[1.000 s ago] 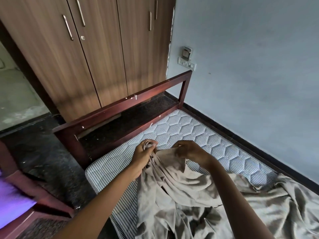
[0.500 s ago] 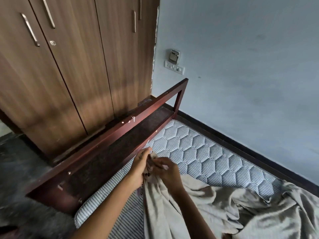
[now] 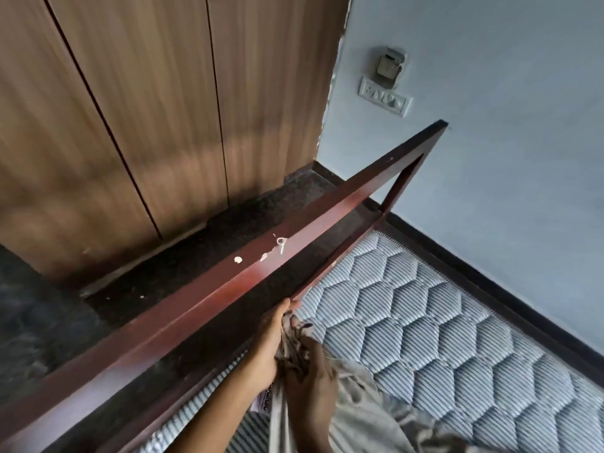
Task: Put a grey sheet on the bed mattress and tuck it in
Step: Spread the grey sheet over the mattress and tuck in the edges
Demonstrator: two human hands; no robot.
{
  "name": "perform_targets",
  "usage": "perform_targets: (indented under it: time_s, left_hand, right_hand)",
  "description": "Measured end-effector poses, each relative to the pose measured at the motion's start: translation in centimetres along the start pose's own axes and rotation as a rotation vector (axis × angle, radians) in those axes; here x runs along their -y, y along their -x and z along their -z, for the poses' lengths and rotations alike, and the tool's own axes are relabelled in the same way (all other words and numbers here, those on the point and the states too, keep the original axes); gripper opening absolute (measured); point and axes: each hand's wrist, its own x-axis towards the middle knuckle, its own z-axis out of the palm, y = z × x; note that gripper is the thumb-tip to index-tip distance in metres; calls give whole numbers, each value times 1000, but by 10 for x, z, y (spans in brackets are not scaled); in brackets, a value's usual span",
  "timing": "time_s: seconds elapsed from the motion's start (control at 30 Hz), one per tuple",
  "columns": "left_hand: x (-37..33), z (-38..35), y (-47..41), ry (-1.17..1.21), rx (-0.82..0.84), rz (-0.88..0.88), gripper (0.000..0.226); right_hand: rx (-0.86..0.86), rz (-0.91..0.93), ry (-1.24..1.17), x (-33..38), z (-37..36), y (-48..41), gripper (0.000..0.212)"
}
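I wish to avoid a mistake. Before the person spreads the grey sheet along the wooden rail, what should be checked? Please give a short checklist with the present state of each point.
1. Left hand grips the sheet: ok.
2. Right hand grips the sheet: ok.
3. Sheet corner found: cannot tell, the cloth is bunched between the hands.
4. Sheet spread over the mattress: not ok, most of the quilting is bare.
5. Sheet tucked in at the wooden rail: not ok, nothing is tucked there.
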Motion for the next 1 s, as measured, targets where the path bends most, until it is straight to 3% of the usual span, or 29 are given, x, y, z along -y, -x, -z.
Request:
perform_targets:
  time_s: [0.07,0.17,0.27,0.33,0.4,0.47,0.57,0.73,0.8,1.0]
  left_hand:
    - [12,2,-21,-80,6,-35,31]
    - [29,13,-45,-343,-23,-334,36]
    - [23,32,-70,-458,62,-463,11]
    - [13,47,-98,-510,24,-514,18]
    - [15,61,-128,-616,0,-430,19]
    - [25,66,-145,-752,15,-223,24]
    - [33,63,-149,-839,99,-53,44]
    - [29,60,-148,-850,99,-28,45]
    - [29,58,-148,-835,114,-13,43]
    - [31,56,-152,-839,131,-1,43]
  right_hand:
    - [-9,-69,-32,-21,-28,-11,46]
    - [-33,-181,-30,-49,-57,-24,26]
    - [-36,-195,46,-72,-81,-41,25]
    - [-15,-157,95,-81,-94,-54,32]
    - [-21,-84,147,-87,-105,-64,36]
    - [-16,-35,196,-96,-114,-72,35]
    - [111,-113,190,-109,-119,-83,31]
    - [337,-182,298,-123,-118,-107,30]
    - [308,-233,274,-127,-120,-116,24]
    - [233,-273,313,-133,-130,-124,33]
